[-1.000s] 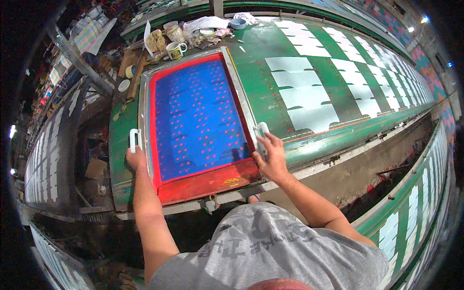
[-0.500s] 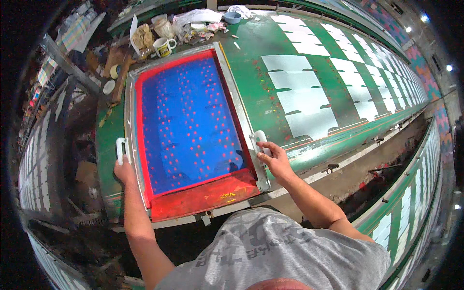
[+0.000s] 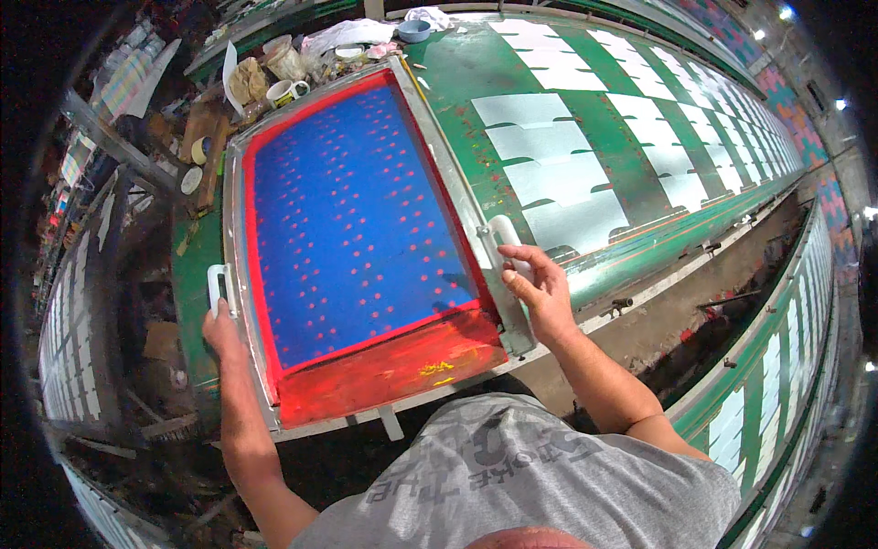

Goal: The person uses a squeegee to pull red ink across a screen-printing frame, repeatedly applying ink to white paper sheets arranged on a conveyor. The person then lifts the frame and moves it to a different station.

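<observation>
A screen-printing frame (image 3: 465, 229) with a blue mesh (image 3: 357, 220) dotted in red lies in front of me, red paint along its borders. Its near end carries a wide red band (image 3: 384, 373) with a yellow smear. White handles stick out on both long sides. My left hand (image 3: 222, 331) is closed round the lower part of the left handle (image 3: 216, 280). On the other side, my right hand (image 3: 544, 291) has thumb and fingers curled at the right handle (image 3: 506, 240). The near end looks raised above the green table (image 3: 457, 119), its far end lower.
Rows of white sheets (image 3: 544, 169) run along the table to the right. Beyond the frame stand a mug (image 3: 285, 92), a blue bowl (image 3: 414, 32) and crumpled rags (image 3: 347, 35). Tape rolls (image 3: 200, 150) lie at left. A rail (image 3: 677, 284) edges the table.
The frame's near end has come up toward me, with both hands moving along on the handles. My view has shifted slightly, so the background sits further left.
</observation>
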{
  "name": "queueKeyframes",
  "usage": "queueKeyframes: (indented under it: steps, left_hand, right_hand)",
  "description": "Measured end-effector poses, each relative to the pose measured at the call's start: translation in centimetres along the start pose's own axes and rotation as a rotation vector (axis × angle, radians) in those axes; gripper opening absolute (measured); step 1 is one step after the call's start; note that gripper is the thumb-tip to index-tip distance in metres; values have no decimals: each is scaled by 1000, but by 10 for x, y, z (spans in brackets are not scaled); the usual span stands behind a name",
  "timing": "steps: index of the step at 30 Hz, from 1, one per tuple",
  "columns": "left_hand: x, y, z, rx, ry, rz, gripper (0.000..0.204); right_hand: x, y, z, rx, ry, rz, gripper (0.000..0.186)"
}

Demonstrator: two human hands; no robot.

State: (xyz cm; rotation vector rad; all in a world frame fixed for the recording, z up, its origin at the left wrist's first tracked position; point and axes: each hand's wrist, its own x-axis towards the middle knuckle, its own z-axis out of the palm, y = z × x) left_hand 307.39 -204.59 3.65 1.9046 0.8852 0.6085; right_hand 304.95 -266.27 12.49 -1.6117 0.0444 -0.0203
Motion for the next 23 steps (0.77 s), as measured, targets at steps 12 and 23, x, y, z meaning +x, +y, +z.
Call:
queueKeyframes:
  steps: [12,23]
  left_hand:
    - [-128,123,113,-192,-39,26,30]
    - [-253,175,291,-32,29,101,42]
  right_hand:
    - [65,4,-185,-27,70,-83,48]
    - [143,74,-385,-52,38,41,51]
